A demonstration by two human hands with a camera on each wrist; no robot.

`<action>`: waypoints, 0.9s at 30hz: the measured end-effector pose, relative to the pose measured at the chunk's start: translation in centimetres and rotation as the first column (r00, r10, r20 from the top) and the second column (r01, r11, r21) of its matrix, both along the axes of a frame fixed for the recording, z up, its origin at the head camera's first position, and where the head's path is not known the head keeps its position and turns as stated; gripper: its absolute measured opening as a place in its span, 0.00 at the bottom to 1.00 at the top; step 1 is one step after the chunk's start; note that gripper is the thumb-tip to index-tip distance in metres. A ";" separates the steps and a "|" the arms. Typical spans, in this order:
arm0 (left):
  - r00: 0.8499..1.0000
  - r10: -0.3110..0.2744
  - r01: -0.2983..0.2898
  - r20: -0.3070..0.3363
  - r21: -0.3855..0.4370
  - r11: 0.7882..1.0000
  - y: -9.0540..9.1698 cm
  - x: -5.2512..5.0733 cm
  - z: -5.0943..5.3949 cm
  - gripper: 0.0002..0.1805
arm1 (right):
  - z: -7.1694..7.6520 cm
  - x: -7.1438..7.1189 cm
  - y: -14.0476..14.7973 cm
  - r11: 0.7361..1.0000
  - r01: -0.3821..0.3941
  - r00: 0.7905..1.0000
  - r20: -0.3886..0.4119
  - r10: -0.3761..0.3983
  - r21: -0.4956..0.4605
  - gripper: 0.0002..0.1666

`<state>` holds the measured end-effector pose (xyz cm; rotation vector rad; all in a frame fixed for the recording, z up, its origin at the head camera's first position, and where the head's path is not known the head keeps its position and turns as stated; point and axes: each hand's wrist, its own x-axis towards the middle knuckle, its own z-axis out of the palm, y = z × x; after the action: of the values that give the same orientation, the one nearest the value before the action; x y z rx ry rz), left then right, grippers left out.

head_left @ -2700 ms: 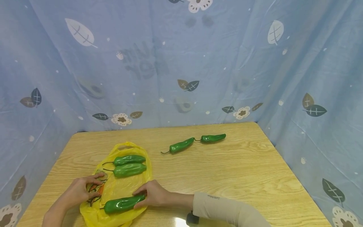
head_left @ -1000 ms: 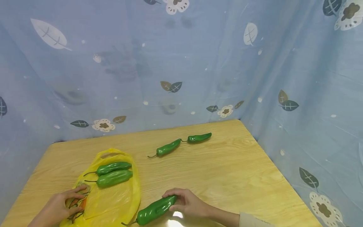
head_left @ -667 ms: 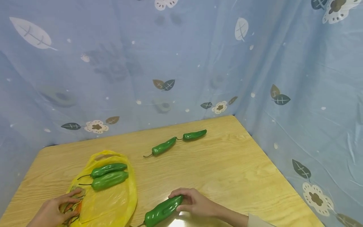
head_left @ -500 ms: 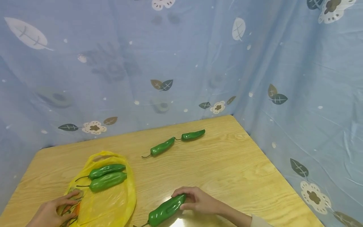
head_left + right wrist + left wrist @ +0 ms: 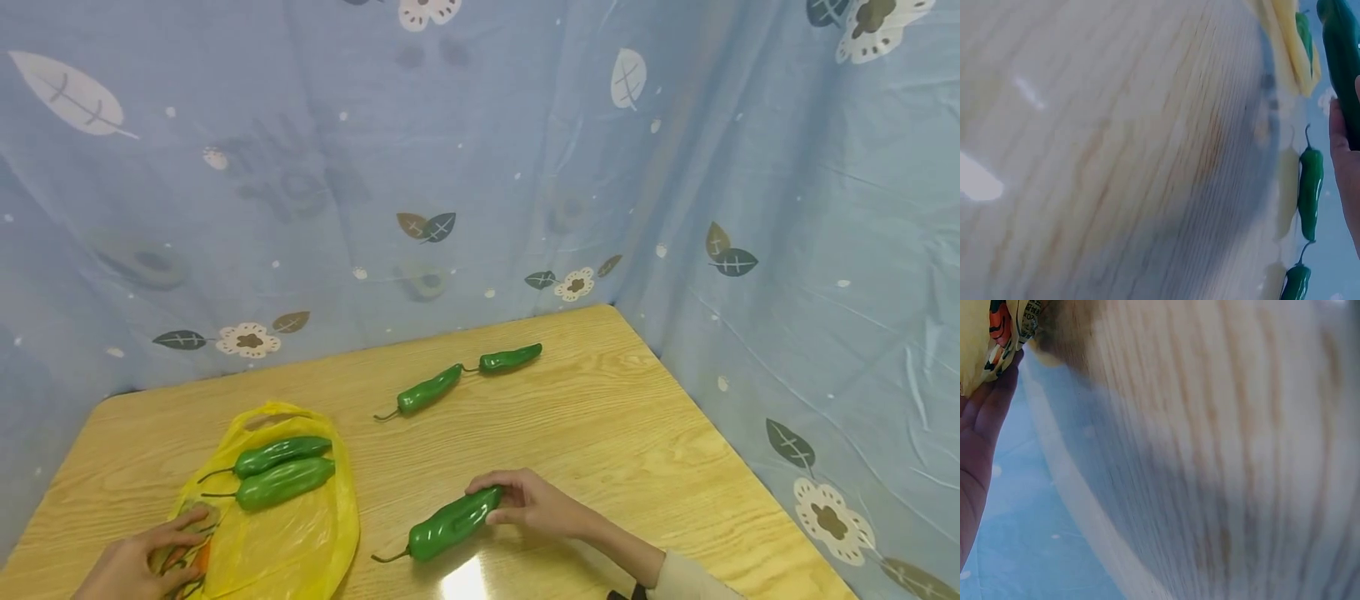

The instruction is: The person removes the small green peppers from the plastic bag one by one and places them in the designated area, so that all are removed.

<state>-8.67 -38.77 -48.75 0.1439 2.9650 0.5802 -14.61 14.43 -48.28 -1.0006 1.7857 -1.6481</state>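
One long glossy green pepper [image 5: 453,525] over wood-grain table [image 5: 600,433], just right of thin yellow plastic bag [image 5: 347,492]; tip clamped between thumb and fingers of right hand [image 5: 536,504]. Inside bag's rim: two similar peppers [image 5: 285,483] side by side, stems left. Left hand [image 5: 135,563]: thumb and fingers bent round bag's orange-patterned side. Two more peppers [image 5: 430,389] end to end toward back edge, before pale blue leaf-print curtain [image 5: 480,150].

I see a lt. beige sleeve [image 5: 690,582] on the R arm [image 5: 622,548], ending short of the hand [image 5: 536,504]; sm. blk thing [image 5: 637,593] beside it, mostly cut off, can't ID. L hand [image 5: 127,567] bare.
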 end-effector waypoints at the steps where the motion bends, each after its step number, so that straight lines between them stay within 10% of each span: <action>1: 1.000 -0.006 0.006 -0.010 -0.002 1.000 0.0 0.0 0.0 0.25 | -0.1 -0.2 0.1 1.000 0.006 1.000 0.010 -0.006 0.003 0.23; 18: 0.998 -0.060 0.062 -0.023 0.093 0.994 0.2 0.4 0.1 0.24 | -0.3 -4.9 0.3 0.997 0.013 0.999 0.032 -0.015 0.072 0.25; 27: 0.997 -0.002 -0.005 0.080 0.092 0.996 0.7 0.2 0.8 0.26 | -0.2 -7.2 0.2 0.991 0.071 0.997 0.003 -0.072 0.110 0.25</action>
<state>-8.49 -38.11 -47.95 0.1234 2.8625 0.7059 -21.79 14.65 -48.44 -0.8906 1.9055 -1.5741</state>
